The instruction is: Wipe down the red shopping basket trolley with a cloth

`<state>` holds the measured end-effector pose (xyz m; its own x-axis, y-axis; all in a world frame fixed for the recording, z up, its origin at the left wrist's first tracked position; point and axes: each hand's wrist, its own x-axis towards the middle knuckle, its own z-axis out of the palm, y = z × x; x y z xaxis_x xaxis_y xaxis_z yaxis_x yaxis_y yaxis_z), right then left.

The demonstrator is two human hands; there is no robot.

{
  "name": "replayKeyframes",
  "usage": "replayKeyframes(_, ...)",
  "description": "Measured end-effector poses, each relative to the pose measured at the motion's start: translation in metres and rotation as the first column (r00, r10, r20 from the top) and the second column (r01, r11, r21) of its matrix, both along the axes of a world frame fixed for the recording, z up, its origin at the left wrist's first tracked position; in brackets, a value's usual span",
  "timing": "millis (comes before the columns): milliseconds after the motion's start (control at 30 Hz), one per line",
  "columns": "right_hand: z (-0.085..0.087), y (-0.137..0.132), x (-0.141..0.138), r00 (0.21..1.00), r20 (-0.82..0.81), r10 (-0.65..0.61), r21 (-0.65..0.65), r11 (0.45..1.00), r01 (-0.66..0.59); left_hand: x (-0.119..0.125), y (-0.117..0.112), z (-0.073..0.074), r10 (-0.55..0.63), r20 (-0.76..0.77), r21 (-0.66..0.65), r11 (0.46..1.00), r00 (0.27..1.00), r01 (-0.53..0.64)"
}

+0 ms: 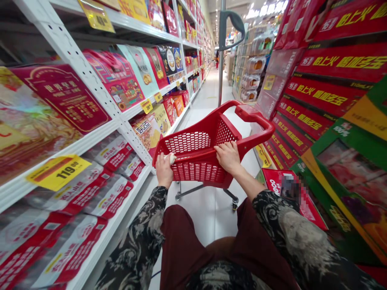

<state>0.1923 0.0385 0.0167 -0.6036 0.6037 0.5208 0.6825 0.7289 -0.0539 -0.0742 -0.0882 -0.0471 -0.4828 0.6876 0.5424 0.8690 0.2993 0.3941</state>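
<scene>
A red plastic shopping cart (pixel 193 141) stands on the aisle floor right in front of me, its basket empty. My left hand (pixel 164 169) is wrapped over the cart's near rim on the left, with a small pale crumpled thing (pixel 172 158) pressed under its fingers. My right hand (pixel 227 156) grips the near rim on the right. The cart's red handle (pixel 256 117) arches on the far side.
White shelves (pixel 99 133) with red gift boxes and yellow price tags (pixel 57 171) line the left. Stacks of red and green cartons (pixel 326 100) rise on the right. A grey pole (pixel 222 52) stands beyond the cart. The white-floored aisle (pixel 211 92) runs ahead.
</scene>
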Motion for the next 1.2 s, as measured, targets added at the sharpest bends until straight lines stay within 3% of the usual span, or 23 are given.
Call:
replayKeyframes(100, 0.001, -0.004, -0.001, 1.0, 0.004, 0.007, -0.007, 1.0, -0.007, -0.023, -0.011, -0.001, 0.115, 0.069, 0.026, 0.993, 0.991, -0.117)
replayKeyframes(167, 0.002, -0.006, -0.002, 1.0, 0.002, 0.011, -0.01, 1.0, -0.011, -0.021, -0.005, -0.002, 0.118, 0.089, 0.023, 0.992, 0.989, -0.12)
replayKeyframes(367, 0.004, -0.003, -0.001, 1.0, 0.0, 0.015, -0.046, 0.999, -0.015, 0.041, 0.037, 0.001, -0.109, 0.058, 0.03, 0.994, 0.992, 0.108)
replayKeyframes(500, 0.005, 0.002, 0.001, 1.0, -0.002, 0.027, -0.067, 0.997, -0.027, 0.073, 0.048, 0.005, -0.263, 0.01, 0.0, 0.965, 0.965, 0.263)
replayKeyframes(600, 0.005, 0.004, 0.003, 0.999, -0.007, 0.049, -0.076, 0.996, -0.05, 0.062, 0.04, 0.007, -0.252, -0.01, -0.016, 0.968, 0.968, 0.252)
replayKeyframes(733, 0.006, 0.0, 0.002, 0.997, -0.052, 0.061, -0.091, 0.994, -0.066, 0.025, 0.021, 0.005, -0.059, 0.046, 0.052, 0.997, 0.997, 0.056)
replayKeyframes(833, 0.007, -0.004, -0.005, 0.992, -0.121, 0.039, -0.119, 0.991, -0.053, 0.02, 0.022, 0.004, -0.041, 0.094, 0.112, 0.993, 0.995, 0.031)
replayKeyframes(900, 0.009, -0.005, -0.008, 0.987, -0.16, 0.026, -0.142, 0.989, -0.049, 0.036, 0.032, 0.006, -0.118, 0.089, 0.118, 0.987, 0.989, 0.108)
replayKeyframes(1033, 0.017, -0.002, -0.005, 0.973, -0.227, -0.032, -0.142, 0.99, -0.001, 0.095, 0.064, 0.015, -0.345, 0.029, 0.084, 0.936, 0.938, 0.341)
replayKeyframes(1200, 0.024, 0.007, 0.016, 0.959, -0.247, -0.142, -0.173, 0.98, 0.101, 0.15, 0.09, 0.027, -0.453, 0.019, 0.13, 0.885, 0.891, 0.447)
